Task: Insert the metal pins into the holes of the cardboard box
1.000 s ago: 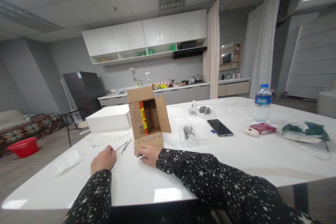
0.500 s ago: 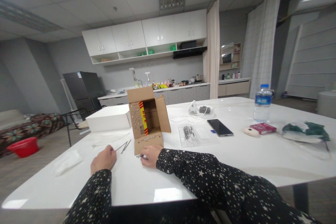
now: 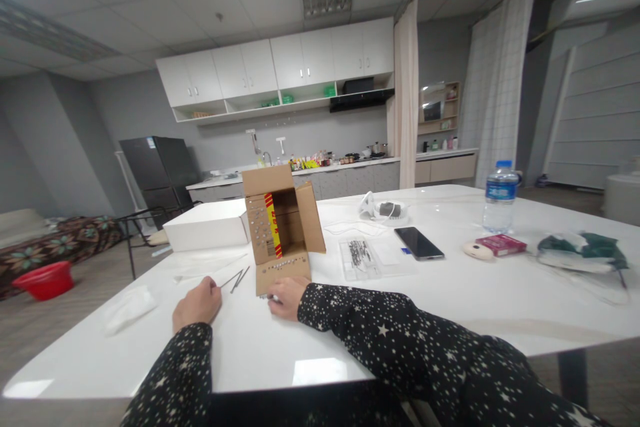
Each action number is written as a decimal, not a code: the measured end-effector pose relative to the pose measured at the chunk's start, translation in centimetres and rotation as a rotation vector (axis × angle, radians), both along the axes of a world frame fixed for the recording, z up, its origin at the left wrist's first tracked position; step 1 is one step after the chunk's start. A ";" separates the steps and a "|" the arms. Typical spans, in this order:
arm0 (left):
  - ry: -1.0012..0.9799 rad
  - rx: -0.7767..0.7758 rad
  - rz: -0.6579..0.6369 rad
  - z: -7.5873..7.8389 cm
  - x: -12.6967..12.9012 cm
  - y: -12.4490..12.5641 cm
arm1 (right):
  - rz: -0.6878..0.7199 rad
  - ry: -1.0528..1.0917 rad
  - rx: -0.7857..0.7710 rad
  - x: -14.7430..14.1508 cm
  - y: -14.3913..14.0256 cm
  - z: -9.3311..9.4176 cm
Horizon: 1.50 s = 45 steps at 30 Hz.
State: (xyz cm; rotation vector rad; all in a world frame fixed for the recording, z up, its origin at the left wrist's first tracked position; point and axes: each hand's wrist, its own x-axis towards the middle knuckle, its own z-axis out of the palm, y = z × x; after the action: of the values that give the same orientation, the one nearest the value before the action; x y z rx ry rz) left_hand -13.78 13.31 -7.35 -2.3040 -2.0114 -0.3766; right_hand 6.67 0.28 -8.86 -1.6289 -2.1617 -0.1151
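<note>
Left hand curled loosely on white table, pinching thin metal nails whose long axis points away toward upper right. Right hand fingers closed on small silver piece touching open brown cardboard box.

Cardboard box stands open on white table, mouth facing camera, flaps spread: top flap up, right flap angled out, front flap flat on table. Red-and-yellow strip runs down left flap. Rows of small silver studs stuck in left flap and front flap. Small silver piece lies just before box's front flap, under fingertips. Thin metal pins lie crossed, just left of box.
</note>
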 end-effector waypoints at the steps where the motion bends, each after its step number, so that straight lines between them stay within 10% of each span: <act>1: 0.001 -0.001 0.000 0.0 0.0 0.0 | 0.000 0.001 -0.002 0.0 0.0 0.0; 21: 0.016 -0.025 0.005 0.2 0.0 -0.2 | 0.003 0.017 0.016 0.0 -0.2 0.4; 45: 0.004 0.004 -0.013 -0.1 -0.2 -0.2 | -0.458 0.200 -0.080 2.7 0.5 2.4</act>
State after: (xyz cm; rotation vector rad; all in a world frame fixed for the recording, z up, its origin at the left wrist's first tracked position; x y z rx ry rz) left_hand -13.99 13.15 -7.44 -2.3149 -1.9928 -0.3755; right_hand 9.32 0.75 -6.43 -2.0607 -1.6371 0.0005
